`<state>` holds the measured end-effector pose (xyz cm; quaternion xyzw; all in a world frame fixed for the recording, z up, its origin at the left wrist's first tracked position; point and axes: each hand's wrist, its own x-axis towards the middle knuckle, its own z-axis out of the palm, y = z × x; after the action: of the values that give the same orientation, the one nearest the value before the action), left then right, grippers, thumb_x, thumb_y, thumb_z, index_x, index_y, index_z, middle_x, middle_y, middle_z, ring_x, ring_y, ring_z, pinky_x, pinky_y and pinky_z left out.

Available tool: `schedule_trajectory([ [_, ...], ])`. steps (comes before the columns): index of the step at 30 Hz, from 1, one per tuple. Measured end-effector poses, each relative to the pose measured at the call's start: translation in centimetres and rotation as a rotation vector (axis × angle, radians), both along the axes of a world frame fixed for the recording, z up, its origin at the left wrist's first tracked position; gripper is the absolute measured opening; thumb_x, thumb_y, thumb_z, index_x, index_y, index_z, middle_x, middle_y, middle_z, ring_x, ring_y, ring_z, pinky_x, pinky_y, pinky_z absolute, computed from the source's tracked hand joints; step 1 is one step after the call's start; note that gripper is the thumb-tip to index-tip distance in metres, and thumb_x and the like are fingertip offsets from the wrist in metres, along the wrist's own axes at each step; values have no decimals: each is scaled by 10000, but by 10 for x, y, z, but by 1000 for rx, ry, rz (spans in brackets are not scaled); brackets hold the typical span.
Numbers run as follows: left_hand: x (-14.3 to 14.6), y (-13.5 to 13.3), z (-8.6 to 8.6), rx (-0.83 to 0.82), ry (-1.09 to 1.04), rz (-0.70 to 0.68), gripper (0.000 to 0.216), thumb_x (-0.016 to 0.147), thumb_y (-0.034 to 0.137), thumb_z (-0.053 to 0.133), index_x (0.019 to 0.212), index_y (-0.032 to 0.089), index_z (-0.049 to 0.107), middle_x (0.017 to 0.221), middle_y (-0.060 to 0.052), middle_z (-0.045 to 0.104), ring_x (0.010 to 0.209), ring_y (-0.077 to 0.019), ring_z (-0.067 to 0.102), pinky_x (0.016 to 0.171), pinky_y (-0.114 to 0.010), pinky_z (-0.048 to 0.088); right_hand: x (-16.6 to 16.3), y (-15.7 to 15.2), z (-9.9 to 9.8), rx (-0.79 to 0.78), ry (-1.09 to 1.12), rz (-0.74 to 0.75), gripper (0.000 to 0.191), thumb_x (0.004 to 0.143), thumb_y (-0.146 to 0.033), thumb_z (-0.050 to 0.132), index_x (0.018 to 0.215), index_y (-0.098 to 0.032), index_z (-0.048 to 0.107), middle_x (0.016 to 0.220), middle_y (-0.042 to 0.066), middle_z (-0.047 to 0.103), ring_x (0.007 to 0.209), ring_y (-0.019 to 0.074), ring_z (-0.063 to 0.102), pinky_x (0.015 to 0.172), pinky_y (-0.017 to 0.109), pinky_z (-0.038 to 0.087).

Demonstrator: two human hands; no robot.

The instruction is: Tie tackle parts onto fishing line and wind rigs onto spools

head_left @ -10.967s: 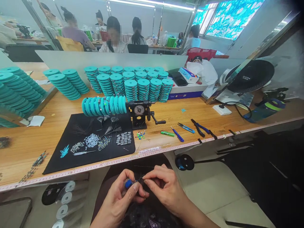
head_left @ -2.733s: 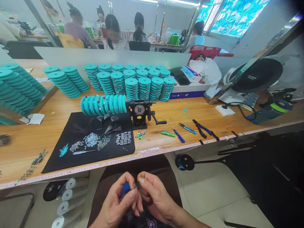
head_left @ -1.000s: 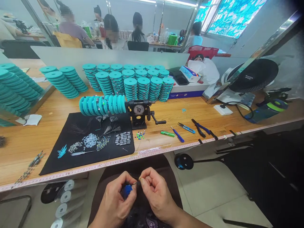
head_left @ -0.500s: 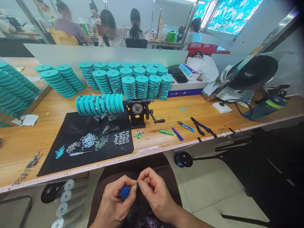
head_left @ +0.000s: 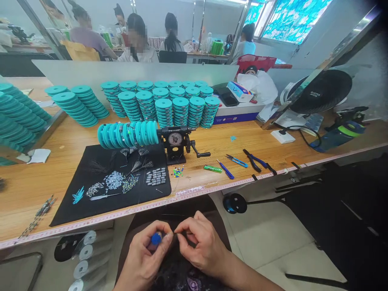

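Low in the view, in front of the bench edge, my left hand (head_left: 147,255) is closed around a small blue round piece (head_left: 156,238) held between thumb and fingers. Touching it from the right, my right hand (head_left: 198,244) pinches thumb and forefinger together; whatever fine thing it holds is too small to name. Both hands hover over my dark lap. On the bench above them lies a black mat (head_left: 91,198) carrying small metal parts, and a hand-crank winder (head_left: 177,143) holds a row of teal spools (head_left: 129,134).
Stacks of teal spools (head_left: 169,107) line the back of the wooden bench (head_left: 248,141). Blue snips (head_left: 236,161), pliers (head_left: 254,160) and a green tube (head_left: 212,169) lie right of the winder. A black fan (head_left: 321,91) stands far right. Several people sit behind the partition.
My hands have stayed together in my lap, fingers shifting slightly. The blue piece now shows more on top of my left fingers. The camera tilted a little.
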<state>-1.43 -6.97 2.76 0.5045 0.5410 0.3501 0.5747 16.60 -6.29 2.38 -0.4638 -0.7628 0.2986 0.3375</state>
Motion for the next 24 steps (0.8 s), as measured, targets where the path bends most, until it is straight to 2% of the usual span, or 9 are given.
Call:
schedule_trajectory([
  [3, -7, 2, 3, -101, -99, 117, 310, 793, 473, 678, 723, 183, 594, 589, 59, 393, 517, -81, 311, 458, -173, 277, 4, 3, -1, -86, -6, -48, 93, 827, -145, 565, 870, -178, 641, 571, -42, 467, 595, 138, 438, 631, 264, 344],
  [7, -18, 8, 7, -47, -49, 176, 332, 733, 492, 733, 765, 174, 641, 653, 21, 514, 573, -106, 406, 510, -187, 347, 9, 8, -3, -260, 27, -79, 135, 923, -259, 529, 900, -209, 653, 636, -26, 474, 647, 144, 464, 610, 251, 338],
  [9, -24, 17, 10, -2, -56, 326, 352, 717, 512, 739, 779, 180, 639, 652, 21, 533, 576, -114, 432, 517, -192, 358, 9, 11, -7, -339, 94, -110, 203, 952, -325, 501, 870, -200, 638, 637, -30, 465, 601, 129, 425, 568, 251, 307],
  [12, -34, 38, 14, 33, -110, 516, 369, 713, 522, 744, 850, 204, 616, 550, 72, 465, 487, -85, 382, 465, -173, 298, 7, 16, -15, -498, 295, -159, 306, 954, -437, 484, 840, -177, 598, 605, -55, 375, 540, 107, 312, 502, 249, 235],
  [16, -46, 71, 16, 108, -123, 555, 448, 635, 464, 826, 930, 182, 640, 502, 100, 418, 445, -55, 351, 437, -156, 255, 5, 19, -20, -587, 456, -179, 365, 909, -511, 536, 807, -163, 579, 606, -69, 306, 547, 98, 242, 498, 251, 192],
  [21, -68, 94, 12, 181, -190, 666, 371, 716, 507, 730, 857, 202, 575, 547, 116, 345, 418, -32, 252, 406, -143, 217, 17, 17, -25, -593, 485, -231, 393, 891, -545, 555, 808, -161, 575, 594, -74, 280, 545, 97, 216, 497, 264, 156],
  [24, -82, 105, 10, 157, -108, 613, 432, 683, 484, 760, 958, 190, 604, 558, 108, 407, 412, -32, 306, 406, -148, 240, 28, 14, -27, -659, 544, -236, 369, 892, -524, 578, 807, -165, 567, 595, -76, 273, 546, 93, 196, 497, 264, 138],
])
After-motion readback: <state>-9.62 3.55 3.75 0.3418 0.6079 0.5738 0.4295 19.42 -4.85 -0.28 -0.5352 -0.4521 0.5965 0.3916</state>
